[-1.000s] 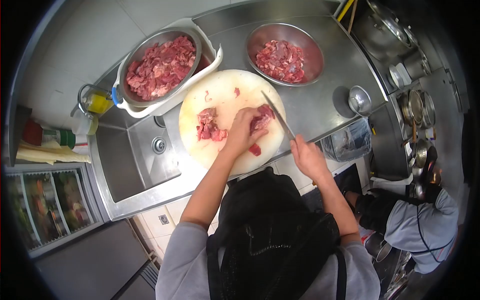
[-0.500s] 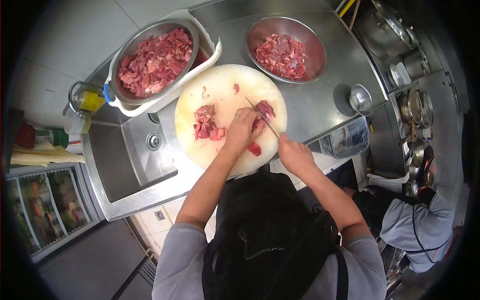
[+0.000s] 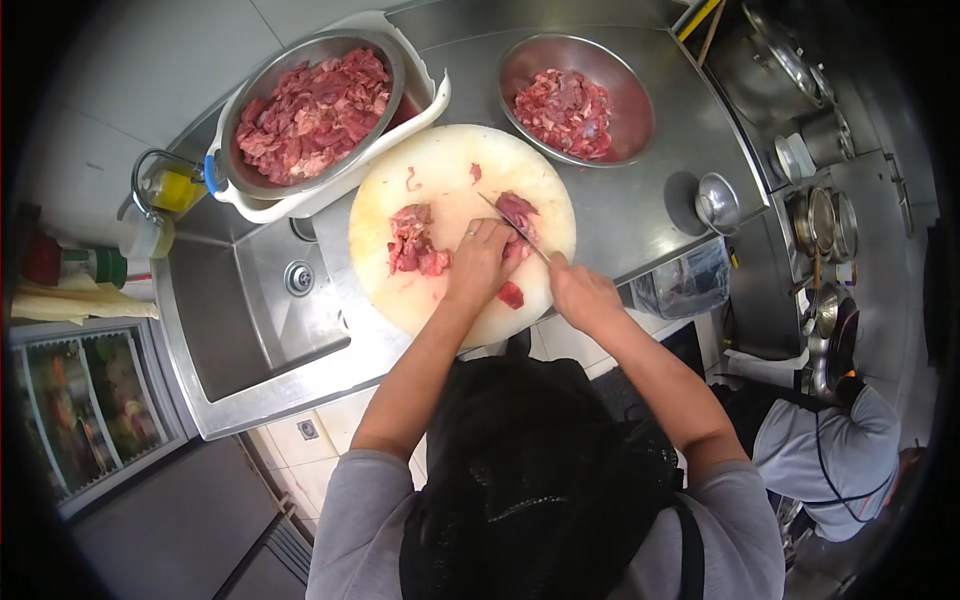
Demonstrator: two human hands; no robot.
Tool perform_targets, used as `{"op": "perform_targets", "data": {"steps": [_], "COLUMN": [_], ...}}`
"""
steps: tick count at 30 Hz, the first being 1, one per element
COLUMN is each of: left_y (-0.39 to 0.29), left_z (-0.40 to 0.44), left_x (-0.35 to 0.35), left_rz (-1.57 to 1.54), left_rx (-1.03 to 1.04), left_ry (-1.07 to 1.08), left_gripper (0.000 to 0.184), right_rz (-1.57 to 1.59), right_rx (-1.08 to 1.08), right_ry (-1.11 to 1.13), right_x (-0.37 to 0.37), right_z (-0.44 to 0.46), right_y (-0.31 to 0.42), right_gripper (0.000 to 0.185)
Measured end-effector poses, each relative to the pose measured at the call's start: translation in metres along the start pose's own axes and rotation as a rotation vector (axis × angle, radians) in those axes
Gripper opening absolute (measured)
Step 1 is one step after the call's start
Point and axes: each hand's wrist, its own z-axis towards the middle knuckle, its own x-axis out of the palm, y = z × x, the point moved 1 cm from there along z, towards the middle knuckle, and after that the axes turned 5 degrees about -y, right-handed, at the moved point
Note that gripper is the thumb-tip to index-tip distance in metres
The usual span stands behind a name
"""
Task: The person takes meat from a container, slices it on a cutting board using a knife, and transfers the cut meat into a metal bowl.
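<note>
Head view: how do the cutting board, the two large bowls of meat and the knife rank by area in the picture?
1. Cutting board
2. Left meat bowl
3. Right meat bowl
4. Knife, its handle mostly covered by the right hand

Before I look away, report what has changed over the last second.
The right hand has moved left, bringing the knife from the right of the meat piece to across it. Neither hand took or released anything; the left hand stays on the meat piece. The board and the meat pile on its left are as before.
</note>
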Motion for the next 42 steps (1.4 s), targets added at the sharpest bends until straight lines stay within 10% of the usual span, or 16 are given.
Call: {"op": "perform_targets", "data": {"steps": [16, 23, 29, 33, 37, 42], "left_y": [-0.019, -0.001, -0.021, -0.002, -0.016, -0.018], "left_z": [-0.008, 0.002, -0.015, -0.031, -0.034, -0.022], "left_x": [-0.016, -0.004, -0.048, -0.020, -0.041, -0.022], "left_rz": [-0.220, 0.088, 0.012, 0.079, -0.096, 0.053], "left_rx": [-0.369, -0.162, -0.488, -0.136, -0.404, -0.150], "left_ry": [-0.156, -0.017, -0.028, 0.016, -0.043, -0.172], "left_gripper": [0.037, 0.030, 0.035, 0.046, 0.034, 0.027], "right_rz": [0.023, 0.152, 0.182, 0.107, 0.023, 0.034], "right_rx": [0.025, 0.120, -0.013, -0.043, 0.011, -0.078], "right_ry": [0.011, -0.092, -0.088, -0.042, -0.119, -0.053], "right_x": [-0.016, -0.029, -0.013, -0.005, -0.025, -0.012], "right_z": [-0.084, -0.095, -0.094, -0.085, -0.077, -0.054], "right_y": [-0.062, -0.056, -0.047, -0.050, -0.040, -0.013], "right_gripper": [0.029, 0.030, 0.029, 0.028, 0.028, 0.025]}}
